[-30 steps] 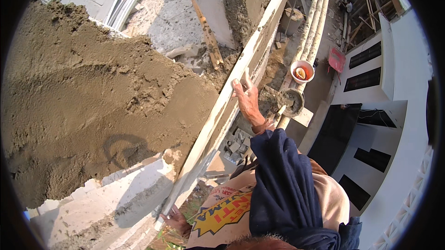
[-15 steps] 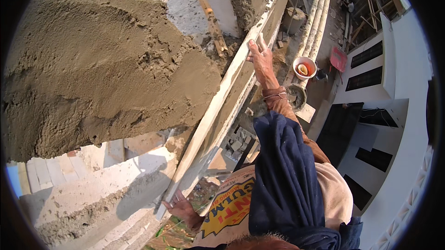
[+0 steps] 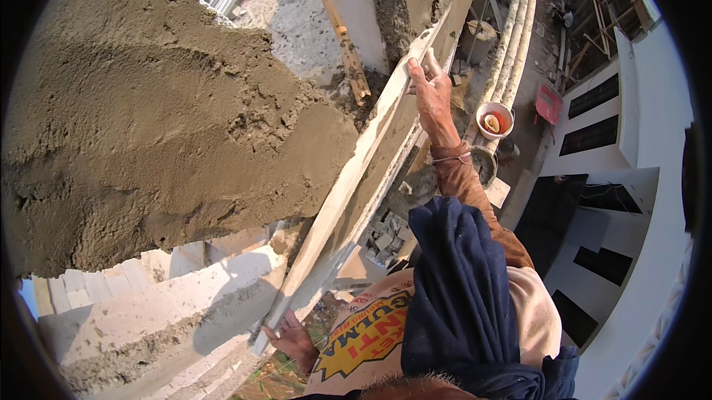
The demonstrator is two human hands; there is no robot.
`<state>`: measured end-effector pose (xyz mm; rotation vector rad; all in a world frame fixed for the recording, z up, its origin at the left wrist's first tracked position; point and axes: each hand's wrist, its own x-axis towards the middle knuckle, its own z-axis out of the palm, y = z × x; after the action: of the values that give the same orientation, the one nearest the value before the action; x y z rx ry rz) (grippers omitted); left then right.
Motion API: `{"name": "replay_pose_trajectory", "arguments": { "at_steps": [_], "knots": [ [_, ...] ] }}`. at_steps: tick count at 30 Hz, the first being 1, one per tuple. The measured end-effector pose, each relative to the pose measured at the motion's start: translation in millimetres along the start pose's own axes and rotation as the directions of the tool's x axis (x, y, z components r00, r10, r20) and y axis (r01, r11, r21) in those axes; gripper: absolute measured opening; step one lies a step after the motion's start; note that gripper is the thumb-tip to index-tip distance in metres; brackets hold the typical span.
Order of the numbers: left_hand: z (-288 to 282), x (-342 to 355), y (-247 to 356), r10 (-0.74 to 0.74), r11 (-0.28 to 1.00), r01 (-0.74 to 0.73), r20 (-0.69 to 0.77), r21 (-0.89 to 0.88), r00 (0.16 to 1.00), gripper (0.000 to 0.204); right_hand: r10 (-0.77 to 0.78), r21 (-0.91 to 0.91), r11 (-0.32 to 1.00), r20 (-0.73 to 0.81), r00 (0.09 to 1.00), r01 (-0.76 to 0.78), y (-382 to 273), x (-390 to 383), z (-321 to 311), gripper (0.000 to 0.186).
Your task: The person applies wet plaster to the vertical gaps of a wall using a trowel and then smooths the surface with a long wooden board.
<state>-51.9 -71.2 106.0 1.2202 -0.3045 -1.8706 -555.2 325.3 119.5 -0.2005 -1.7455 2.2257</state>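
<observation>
A long, pale, straight wooden board [image 3: 337, 203] runs diagonally along the edge of a broad face of wet grey-brown mortar [image 3: 170, 133]. Near its upper part my right hand [image 3: 434, 96] grips it, thumb on the face and fingers along the outer edge; some fingertips are hidden. At the lower end of the board my left hand [image 3: 294, 342] holds its edge between thumb and fingers, the fingers partly behind it. The mortar looks rough and pitted, smoother close to the board.
Beyond my right arm, a white bucket [image 3: 495, 120] with reddish contents stands by long pale poles [image 3: 512, 44]. A red tool-like pan [image 3: 549, 103] lies further right, before a white building [image 3: 645, 126]. Broken blocks [image 3: 387, 238] lie below the board. A wooden strip [image 3: 341, 33] leans behind it.
My right hand has shifted slightly up along the board, its fingers less wrapped over the face. My left hand stays at the lower end. The whole view has moved a little.
</observation>
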Motion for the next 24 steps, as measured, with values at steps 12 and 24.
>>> {"name": "replay_pose_trajectory", "arguments": {
  "at_steps": [12,24],
  "knots": [
    [89.2,-93.6,-58.9,-0.055,0.998,0.05,0.133,0.043,0.99,0.067,0.007,0.126,0.992,0.005,1.0,-0.007,-41.3,98.0,-19.5,0.083],
    [37.5,-52.4,-15.7,0.044,0.969,-0.103,0.25,0.224,0.967,0.063,0.269,0.095,0.958,0.01,0.963,-0.269,28.1,9.8,-20.9,0.093]
  ]
}}
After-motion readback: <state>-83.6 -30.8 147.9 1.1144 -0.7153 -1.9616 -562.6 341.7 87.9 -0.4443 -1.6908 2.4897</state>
